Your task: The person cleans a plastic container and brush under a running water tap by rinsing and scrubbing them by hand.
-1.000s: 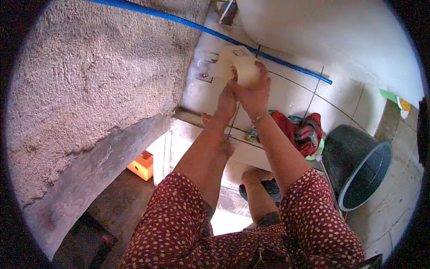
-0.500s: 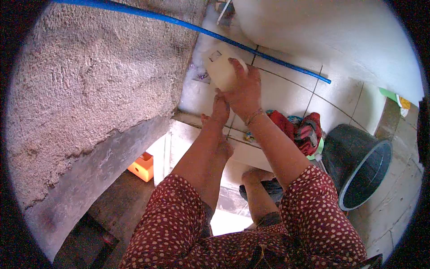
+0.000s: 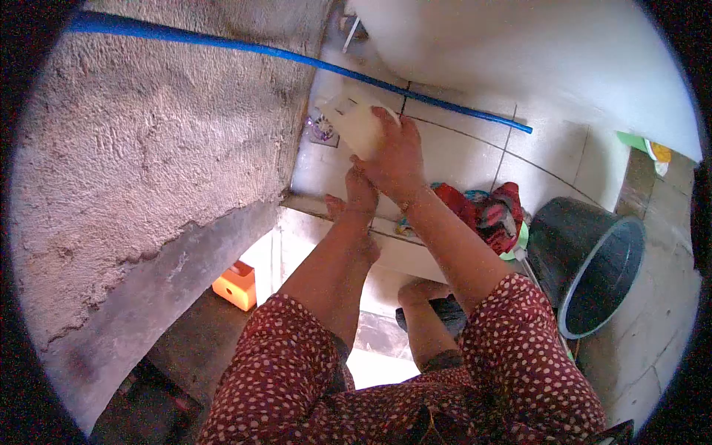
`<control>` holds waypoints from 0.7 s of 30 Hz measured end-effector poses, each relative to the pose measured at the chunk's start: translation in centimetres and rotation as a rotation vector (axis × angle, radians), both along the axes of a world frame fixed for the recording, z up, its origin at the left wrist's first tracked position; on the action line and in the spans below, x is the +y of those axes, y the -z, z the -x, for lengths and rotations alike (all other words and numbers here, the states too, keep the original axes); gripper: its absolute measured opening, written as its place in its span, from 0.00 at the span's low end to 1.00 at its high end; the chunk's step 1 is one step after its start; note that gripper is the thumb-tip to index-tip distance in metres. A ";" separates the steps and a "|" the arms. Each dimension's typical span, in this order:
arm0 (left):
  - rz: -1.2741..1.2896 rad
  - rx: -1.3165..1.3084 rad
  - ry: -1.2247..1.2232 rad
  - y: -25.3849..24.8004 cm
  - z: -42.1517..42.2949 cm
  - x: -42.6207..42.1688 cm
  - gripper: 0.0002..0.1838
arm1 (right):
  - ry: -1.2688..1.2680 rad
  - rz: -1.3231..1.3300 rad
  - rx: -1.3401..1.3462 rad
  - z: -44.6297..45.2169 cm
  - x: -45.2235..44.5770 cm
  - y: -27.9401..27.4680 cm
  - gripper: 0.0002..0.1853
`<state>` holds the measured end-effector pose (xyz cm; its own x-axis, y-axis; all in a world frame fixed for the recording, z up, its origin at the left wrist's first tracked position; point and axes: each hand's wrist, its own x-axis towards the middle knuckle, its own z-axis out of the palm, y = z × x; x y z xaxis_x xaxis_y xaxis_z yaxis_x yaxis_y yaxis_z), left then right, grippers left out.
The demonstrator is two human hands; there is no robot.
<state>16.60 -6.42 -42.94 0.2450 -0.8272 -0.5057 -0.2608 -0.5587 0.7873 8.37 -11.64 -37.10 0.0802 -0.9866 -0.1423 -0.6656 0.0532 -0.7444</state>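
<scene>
From here I see the right hand (image 3: 398, 159) curling its fingers round a pale plastic container (image 3: 362, 131), held over white tiles (image 3: 467, 137) near the drain (image 3: 323, 130). The left hand (image 3: 362, 190) is close below; I can't tell its fingers' state. Red cloth (image 3: 506, 211) lies near the black bucket (image 3: 567, 233).

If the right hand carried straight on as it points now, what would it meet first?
Past the pale container that the right hand holds, the blue pipe looks first in line, though its height relative to the hand is unclear.
</scene>
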 end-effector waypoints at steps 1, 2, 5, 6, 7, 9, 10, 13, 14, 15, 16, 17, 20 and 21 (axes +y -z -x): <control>-0.042 -0.054 0.058 -1.3 0.4 -0.1 0.22 | 0.091 -0.045 -0.054 0.7 0.4 0.4 0.41; -0.083 -0.106 0.121 -2.6 0.9 -0.1 0.22 | 0.182 -0.088 -0.109 1.5 1.0 0.7 0.40; -0.170 -0.251 0.323 -6.2 3.2 0.6 0.22 | 0.465 -0.325 -0.372 4.9 4.2 2.8 0.36; -0.163 -0.305 0.400 -6.3 4.0 1.3 0.21 | 0.508 -0.350 -0.469 6.6 5.9 4.2 0.35; -0.153 -0.360 0.475 -6.4 4.8 2.0 0.21 | 0.575 -0.397 -0.592 8.2 7.0 3.2 0.34; -0.088 -0.518 0.760 -6.7 6.3 3.6 0.21 | 0.748 -0.504 -0.855 11.1 8.9 0.1 0.32; 0.039 -0.482 0.728 -8.8 7.4 3.7 0.20 | 0.790 -0.485 -0.936 12.6 9.9 -1.3 0.32; 0.359 -0.340 0.627 -14.9 10.1 4.2 0.17 | 0.878 -0.379 -1.075 17.0 12.2 -4.3 0.30; 0.430 -0.279 0.585 -16.5 10.8 4.2 0.16 | 0.880 -0.328 -1.042 18.8 12.9 -4.9 0.30; 0.496 -0.215 0.543 -17.9 11.2 4.2 0.15 | 0.884 -0.278 -1.008 20.1 13.5 -5.6 0.30; 0.517 -0.157 0.508 -18.3 11.5 4.3 0.15 | 0.912 -0.284 -1.149 21.6 13.4 -8.8 0.29; 0.534 -0.097 0.476 -18.0 11.5 4.3 0.14 | 0.923 -0.243 -1.034 23.3 14.2 -9.3 0.29; 0.534 -0.029 0.414 -18.7 11.6 5.1 0.11 | 1.132 -0.169 -1.172 27.5 15.1 -14.1 0.26; 0.506 -0.082 0.474 -19.9 11.7 5.3 0.11 | 1.221 -0.129 -1.201 28.6 14.9 -16.0 0.25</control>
